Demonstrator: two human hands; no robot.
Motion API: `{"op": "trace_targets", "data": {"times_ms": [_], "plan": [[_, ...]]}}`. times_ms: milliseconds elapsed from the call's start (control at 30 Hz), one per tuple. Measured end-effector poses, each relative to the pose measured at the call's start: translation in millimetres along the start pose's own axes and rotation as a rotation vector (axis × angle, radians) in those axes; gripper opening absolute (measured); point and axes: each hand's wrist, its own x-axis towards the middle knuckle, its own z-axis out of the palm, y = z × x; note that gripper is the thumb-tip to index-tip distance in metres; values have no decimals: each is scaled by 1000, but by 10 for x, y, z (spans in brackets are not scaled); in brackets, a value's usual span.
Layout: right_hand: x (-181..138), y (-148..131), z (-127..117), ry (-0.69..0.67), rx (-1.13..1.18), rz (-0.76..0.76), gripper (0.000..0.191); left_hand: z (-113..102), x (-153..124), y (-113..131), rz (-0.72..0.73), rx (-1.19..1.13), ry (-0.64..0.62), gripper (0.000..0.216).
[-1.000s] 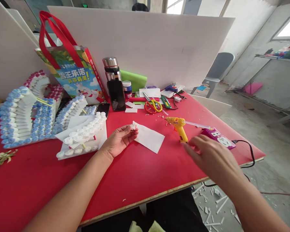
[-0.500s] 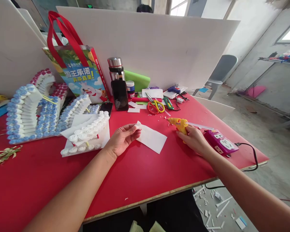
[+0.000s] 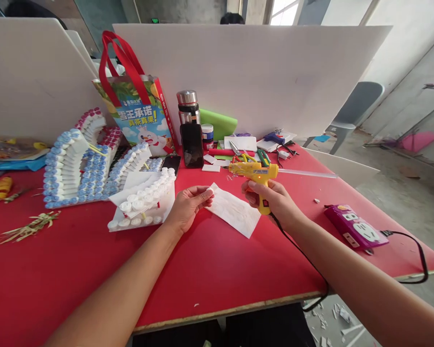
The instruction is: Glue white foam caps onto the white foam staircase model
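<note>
My right hand (image 3: pixel 275 202) is wrapped round the handle of a yellow glue gun (image 3: pixel 255 173), held above the red table (image 3: pixel 210 270) with its nozzle pointing left and a clear glue stick sticking out to the right. A black cord runs from the gun along my forearm. My left hand (image 3: pixel 188 207) pinches a small white piece (image 3: pixel 209 193) at its fingertips, just left of a white sheet (image 3: pixel 235 214) lying flat on the table. The gun's nozzle is a short way above and right of that small piece.
White strips studded with bottle caps (image 3: pixel 144 202) and a blue-capped model (image 3: pixel 79 164) lie left. A purple power strip (image 3: pixel 354 229) sits right. A printed bag (image 3: pixel 141 115), flask (image 3: pixel 188 108), phone (image 3: pixel 192 144) and scissors (image 3: pixel 238 154) crowd the back, before a white partition (image 3: pixel 256 72).
My right hand reached to the glue gun on the table, gripped it, and lifted it left toward the small piece. My left hand kept its pinch. The camera view shifted right.
</note>
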Motion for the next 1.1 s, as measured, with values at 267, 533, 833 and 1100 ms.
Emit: {"op": "trace_targets", "data": {"times_ms": [267, 533, 833, 1100], "plan": [[31, 257, -131, -26, -84, -10, 35, -19, -9, 8, -6, 57, 22, 32], [-27, 216, -80, -110, -163, -25, 39, -17, -16, 21, -2, 90, 14, 32], [-47, 277, -69, -135, -268, 22, 44, -16, -16, -3, 6, 131, -19, 33], [-66, 209, -1, -138, -342, 14, 48, -17, -7, -20, 19, 139, -50, 32]]}}
